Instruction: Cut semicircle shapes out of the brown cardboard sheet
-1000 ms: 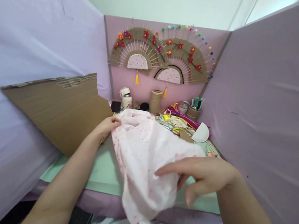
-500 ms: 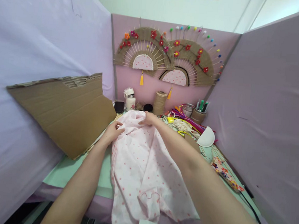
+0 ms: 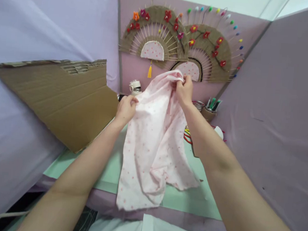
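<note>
A piece of white-pink dotted fabric (image 3: 152, 136) hangs between my hands, its top lifted off the table and its lower end draping toward the front edge. My left hand (image 3: 127, 108) pinches the fabric's left side. Higher up and to the right, my right hand (image 3: 184, 90) is closed on its bunched top edge. Folds run down the cloth, and part of it is doubled over near the bottom.
A large cardboard sheet (image 3: 56, 104) leans at the left. Two decorated cardboard fans (image 3: 156, 19) hang on the pink back panel. Behind the fabric stand a white bottle (image 3: 135, 88) and a pen holder (image 3: 209, 113). A white half-round piece (image 3: 218, 132) shows beside my right arm.
My right hand went from above the fabric's lower right to its top edge and grasped it. Both hands then raised the cloth, which now hangs from them. The view has tilted down.
</note>
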{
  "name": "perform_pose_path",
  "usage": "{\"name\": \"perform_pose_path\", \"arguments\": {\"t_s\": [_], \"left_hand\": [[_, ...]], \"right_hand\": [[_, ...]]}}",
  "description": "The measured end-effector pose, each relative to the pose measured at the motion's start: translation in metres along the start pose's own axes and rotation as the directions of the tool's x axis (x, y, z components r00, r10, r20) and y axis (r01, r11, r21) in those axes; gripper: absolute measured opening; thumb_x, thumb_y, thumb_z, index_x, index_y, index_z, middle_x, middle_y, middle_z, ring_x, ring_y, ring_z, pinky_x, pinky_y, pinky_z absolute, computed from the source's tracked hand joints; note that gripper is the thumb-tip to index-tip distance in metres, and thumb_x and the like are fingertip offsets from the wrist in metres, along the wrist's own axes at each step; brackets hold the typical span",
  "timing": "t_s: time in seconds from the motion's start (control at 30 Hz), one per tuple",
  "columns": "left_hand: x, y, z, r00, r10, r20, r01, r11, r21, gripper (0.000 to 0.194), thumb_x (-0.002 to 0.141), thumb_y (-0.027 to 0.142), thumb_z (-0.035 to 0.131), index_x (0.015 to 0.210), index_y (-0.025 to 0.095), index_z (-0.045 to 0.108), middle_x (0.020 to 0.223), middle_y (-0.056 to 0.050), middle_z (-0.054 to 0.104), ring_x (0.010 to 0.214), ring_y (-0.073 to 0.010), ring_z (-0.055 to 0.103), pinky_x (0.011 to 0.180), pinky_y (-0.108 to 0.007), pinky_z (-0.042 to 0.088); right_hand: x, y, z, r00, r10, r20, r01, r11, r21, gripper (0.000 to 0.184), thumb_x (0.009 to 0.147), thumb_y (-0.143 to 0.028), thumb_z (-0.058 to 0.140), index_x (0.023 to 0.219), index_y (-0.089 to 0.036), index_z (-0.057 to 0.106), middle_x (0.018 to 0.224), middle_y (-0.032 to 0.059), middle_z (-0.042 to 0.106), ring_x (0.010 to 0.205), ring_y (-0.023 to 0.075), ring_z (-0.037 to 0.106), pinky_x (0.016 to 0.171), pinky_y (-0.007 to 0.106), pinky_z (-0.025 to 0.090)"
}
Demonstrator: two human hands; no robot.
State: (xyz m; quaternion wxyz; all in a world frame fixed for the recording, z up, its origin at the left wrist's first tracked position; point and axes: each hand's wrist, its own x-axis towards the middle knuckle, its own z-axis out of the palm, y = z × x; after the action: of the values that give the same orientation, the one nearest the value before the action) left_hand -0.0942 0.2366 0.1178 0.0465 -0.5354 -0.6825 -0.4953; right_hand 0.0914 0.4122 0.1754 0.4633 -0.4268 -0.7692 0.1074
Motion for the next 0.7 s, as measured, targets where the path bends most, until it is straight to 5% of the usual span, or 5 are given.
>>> {"name": "perform_pose_path", "arguments": {"t_s": [0.1, 0.2, 0.37, 0.53, 0.7], "left_hand": [[0.028, 0.002, 0.023, 0.995, 0.046, -0.089, -0.047, 0.999, -0.009, 0.020, 0.079, 0.010, 0.044, 0.076, 0.019, 0.062, 0.097, -0.010, 0.057, 0.097, -0.0238, 0.055, 0.091, -0.037, 0.041], [0.039, -0.011, 0.047, 0.999, 0.038, -0.014, -0.037, 0.999, 0.023, 0.022, 0.083, 0.014, 0.043, 0.088, 0.018, 0.063, 0.115, -0.012, 0.054, 0.105, -0.0257, 0.055, 0.094, -0.040, 0.040], [0.020, -0.044, 0.065, 0.973, -0.072, 0.218, 0.025, 0.977, 0.211, 0.042, 0.075, 0.017, 0.059, 0.117, 0.013, 0.057, 0.146, -0.021, 0.033, 0.136, -0.0365, 0.030, 0.108, -0.047, 0.025], [-0.010, -0.053, 0.043, 0.906, -0.238, 0.349, 0.056, 0.887, 0.459, 0.054, 0.078, 0.037, 0.058, 0.126, 0.013, 0.052, 0.144, -0.022, 0.038, 0.133, -0.0364, 0.037, 0.104, -0.043, 0.031], [-0.058, -0.044, -0.008, 0.801, -0.273, 0.533, 0.025, 0.904, 0.427, 0.052, 0.079, 0.052, 0.052, 0.116, 0.017, 0.058, 0.114, -0.016, 0.065, 0.106, -0.0309, 0.061, 0.083, -0.035, 0.045]], "right_hand": [[-0.002, 0.011, -0.003, 0.991, -0.104, -0.083, 0.104, 0.995, -0.001, 0.036, 0.094, -0.026, 0.037, 0.129, -0.016, 0.039, 0.119, 0.0145, 0.058, 0.110, 0.0230, 0.055, 0.095, 0.036, 0.041], [-0.023, 0.032, 0.005, 0.977, -0.066, 0.204, 0.097, 0.984, -0.149, 0.049, 0.089, -0.021, 0.046, 0.136, -0.013, 0.033, 0.127, 0.0170, 0.055, 0.118, 0.0253, 0.051, 0.098, 0.035, 0.039], [-0.058, 0.068, 0.012, 0.842, 0.103, 0.530, 0.056, 0.960, -0.275, 0.078, 0.076, -0.016, 0.066, 0.144, -0.005, 0.028, 0.111, 0.0166, 0.068, 0.098, 0.0252, 0.063, 0.086, 0.030, 0.045], [-0.078, 0.072, -0.021, 0.761, 0.086, 0.644, 0.123, 0.954, -0.273, 0.051, 0.081, -0.020, 0.063, 0.129, -0.012, 0.051, 0.118, 0.0149, 0.065, 0.100, 0.0227, 0.062, 0.083, 0.027, 0.044], [-0.133, 0.045, -0.101, 0.673, 0.092, 0.734, 0.229, 0.917, -0.326, 0.018, 0.078, -0.028, 0.065, 0.093, -0.018, 0.064, 0.096, 0.0086, 0.068, 0.083, 0.0208, 0.062, 0.071, 0.027, 0.043]]}}
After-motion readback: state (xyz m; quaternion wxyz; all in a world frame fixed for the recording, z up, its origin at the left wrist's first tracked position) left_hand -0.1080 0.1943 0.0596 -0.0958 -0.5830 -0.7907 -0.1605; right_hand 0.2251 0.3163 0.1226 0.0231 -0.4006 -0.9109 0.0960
